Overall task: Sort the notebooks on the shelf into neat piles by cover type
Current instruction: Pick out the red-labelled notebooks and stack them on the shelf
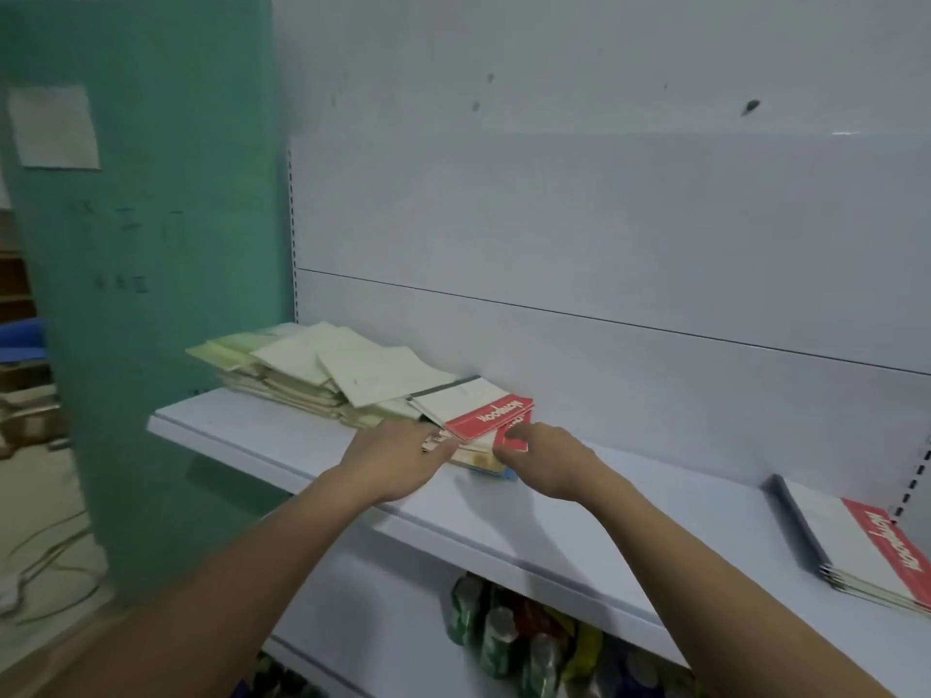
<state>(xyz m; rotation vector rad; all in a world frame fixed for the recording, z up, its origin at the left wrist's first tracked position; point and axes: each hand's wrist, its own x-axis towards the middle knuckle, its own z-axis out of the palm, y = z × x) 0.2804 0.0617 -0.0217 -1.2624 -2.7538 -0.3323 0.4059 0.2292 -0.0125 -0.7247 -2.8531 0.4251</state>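
Head view: red-banded notebook (478, 408) seemingly between hands (403, 453).

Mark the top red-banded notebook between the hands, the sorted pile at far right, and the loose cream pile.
top red-banded notebook (486, 413): head view, on its red band.
sorted pile (856, 539): head view, top cover's white area.
loose cream pile (302, 357): head view, on an upper cream cover.
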